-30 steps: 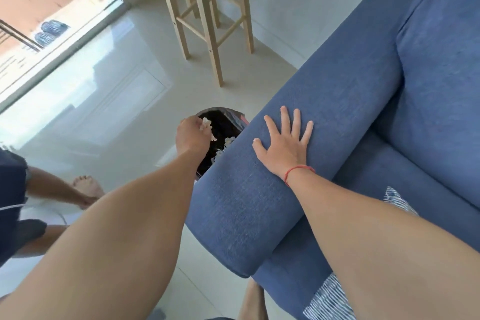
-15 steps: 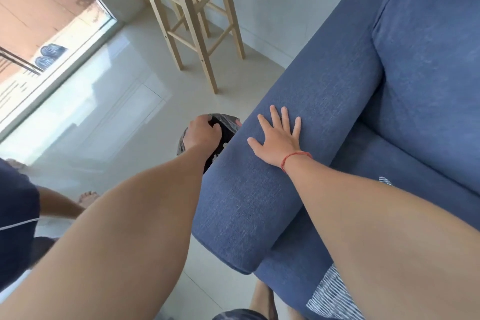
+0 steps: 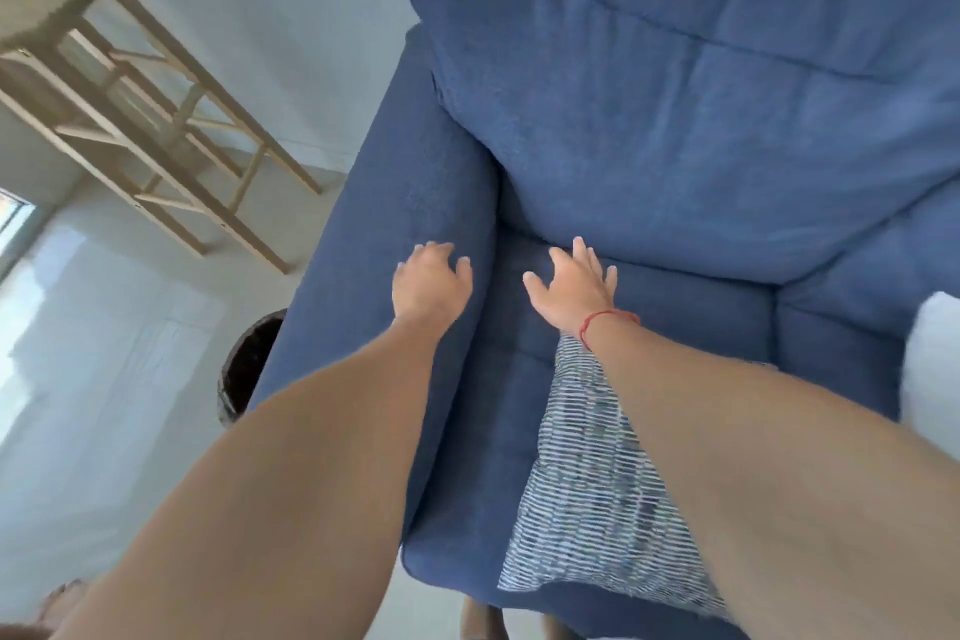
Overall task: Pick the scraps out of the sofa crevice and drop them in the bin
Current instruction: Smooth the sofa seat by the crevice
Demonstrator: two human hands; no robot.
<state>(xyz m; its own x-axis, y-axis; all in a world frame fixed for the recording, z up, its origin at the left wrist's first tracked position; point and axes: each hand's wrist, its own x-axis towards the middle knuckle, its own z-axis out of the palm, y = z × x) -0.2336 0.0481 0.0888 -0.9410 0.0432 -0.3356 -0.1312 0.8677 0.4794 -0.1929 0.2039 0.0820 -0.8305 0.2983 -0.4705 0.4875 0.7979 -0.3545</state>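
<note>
A blue sofa (image 3: 675, 146) fills the right side of the head view. My left hand (image 3: 428, 283) rests on top of its left armrest with fingers spread and nothing in it. My right hand (image 3: 574, 288), a red string on its wrist, lies open on the seat cushion near the crevice (image 3: 498, 244) between armrest, seat and back cushion. No scraps show in the crevice. The dark bin (image 3: 249, 364) stands on the floor left of the armrest, half hidden behind it.
A wooden stool (image 3: 130, 120) stands at the far left by the wall. A striped cloth (image 3: 587, 483) lies on the seat under my right forearm. Something white (image 3: 930, 369) sits at the right edge. Glossy pale floor lies to the left.
My left hand left the bin, where it held scraps, and now sits empty on the armrest. My right hand slid from the armrest onto the seat. The view swung right toward the sofa.
</note>
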